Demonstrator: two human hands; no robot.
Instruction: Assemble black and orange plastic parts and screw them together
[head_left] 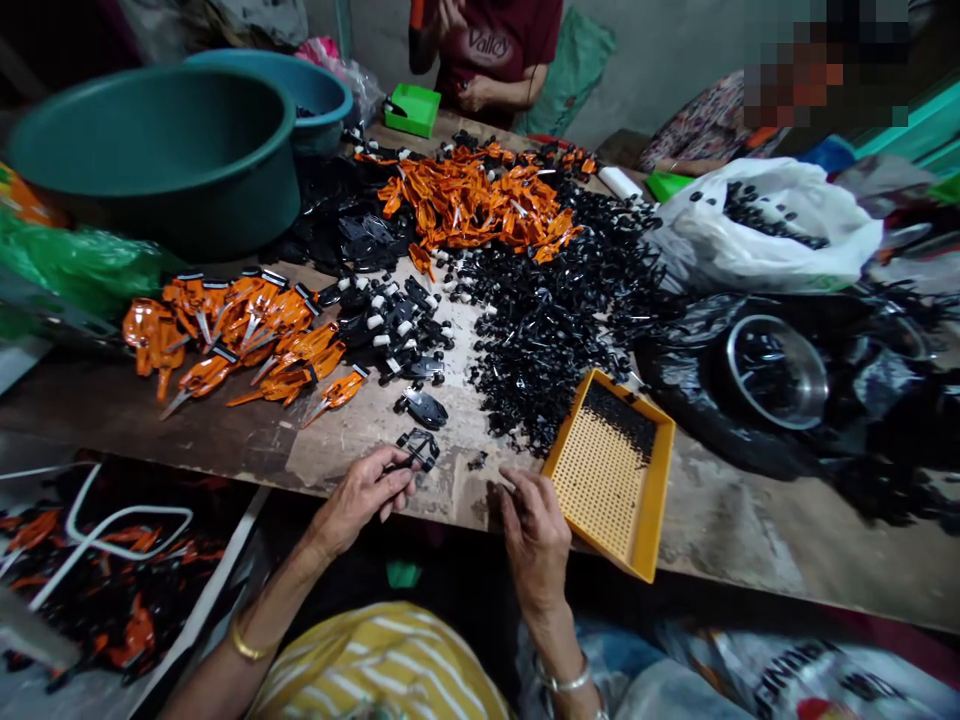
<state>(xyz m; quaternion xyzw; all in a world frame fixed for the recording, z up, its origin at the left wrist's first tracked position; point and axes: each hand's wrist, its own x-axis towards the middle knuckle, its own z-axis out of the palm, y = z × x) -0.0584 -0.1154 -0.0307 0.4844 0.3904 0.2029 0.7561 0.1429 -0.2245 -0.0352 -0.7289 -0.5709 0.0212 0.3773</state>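
Observation:
My left hand pinches a black toy car chassis just above the near table edge. Just beyond it lies another black car piece. My right hand hovers by the table edge with bent fingers slightly apart; I see nothing held in them. A small black part rests on the wood between my hands. Close to the right hand stands a yellow perforated tray with tiny black bits at its far end. Black chassis with white pieces are heaped ahead of my left hand.
Orange car bodies lie to the left, more orange bodies further back. A large pile of black parts spreads mid-table. Green tub, white bag and metal bowl flank it. Two people sit opposite.

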